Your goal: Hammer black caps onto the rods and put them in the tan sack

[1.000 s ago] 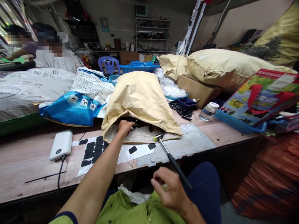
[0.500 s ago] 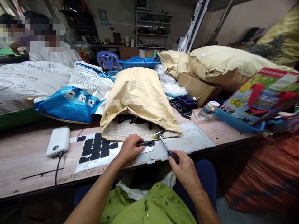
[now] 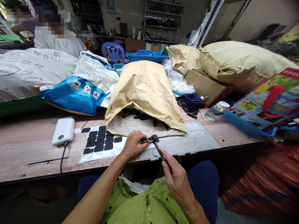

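Observation:
My left hand (image 3: pixel 135 143) is closed on a slim black piece (image 3: pixel 144 141), pressing it down near the table's front edge. A small hammer (image 3: pixel 160 151) is gripped by its dark handle in my right hand (image 3: pixel 175 172). Its head lies at the right end of the black piece; whether the two touch I cannot tell. Just behind both hands gapes the mouth of a tan woven sack (image 3: pixel 142 84), with several black pieces (image 3: pixel 137 115) inside. Left of my left hand, a white sheet (image 3: pixel 87 158) carries rows of black rounded squares (image 3: pixel 100 141).
A white power bank (image 3: pixel 63 130) with a cable lies at left on the table (image 3: pixel 35 137). To the right are a heap of black parts (image 3: pixel 187 107), a clear jar (image 3: pixel 216 111) and a blue tray (image 3: pixel 249 126). Another person (image 3: pixel 49 18) sits at far left.
The hammer head has come down and left, from above the sack's lip to the end of the black piece. My left hand keeps its hold. The whole view has shifted slightly.

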`<state>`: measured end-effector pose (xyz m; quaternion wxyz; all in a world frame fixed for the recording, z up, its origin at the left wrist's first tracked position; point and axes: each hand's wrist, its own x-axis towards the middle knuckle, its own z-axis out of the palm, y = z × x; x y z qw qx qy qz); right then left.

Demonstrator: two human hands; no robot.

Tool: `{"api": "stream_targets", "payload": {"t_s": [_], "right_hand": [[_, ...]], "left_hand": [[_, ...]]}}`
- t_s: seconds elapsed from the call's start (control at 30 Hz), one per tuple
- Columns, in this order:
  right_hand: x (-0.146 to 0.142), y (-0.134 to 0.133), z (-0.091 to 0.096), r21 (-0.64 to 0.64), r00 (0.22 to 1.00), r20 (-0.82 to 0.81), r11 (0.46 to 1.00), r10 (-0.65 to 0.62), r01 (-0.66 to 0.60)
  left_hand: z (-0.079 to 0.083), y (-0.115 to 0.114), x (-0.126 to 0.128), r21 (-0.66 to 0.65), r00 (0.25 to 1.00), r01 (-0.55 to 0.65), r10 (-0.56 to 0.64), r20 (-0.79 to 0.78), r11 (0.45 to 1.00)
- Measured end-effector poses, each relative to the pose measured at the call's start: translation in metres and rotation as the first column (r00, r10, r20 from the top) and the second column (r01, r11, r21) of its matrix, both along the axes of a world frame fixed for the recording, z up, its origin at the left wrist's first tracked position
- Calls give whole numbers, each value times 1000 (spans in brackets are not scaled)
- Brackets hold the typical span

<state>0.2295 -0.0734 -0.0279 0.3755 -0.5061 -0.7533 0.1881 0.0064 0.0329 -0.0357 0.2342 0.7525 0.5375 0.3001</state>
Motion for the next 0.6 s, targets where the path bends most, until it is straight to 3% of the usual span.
{"api": "stream_targets", "payload": {"t_s": [0.13, 0.6], "right_hand": [[-4, -1, -2, 47, 999, 15, 998, -33, 33], [-17, 1, 2, -8, 998, 67, 1000, -3, 4]], "left_hand": [[-1, 1, -1, -4, 1000, 5, -5, -3, 1000], [5, 0, 0, -11, 1000, -2, 2, -24, 1000]]}}
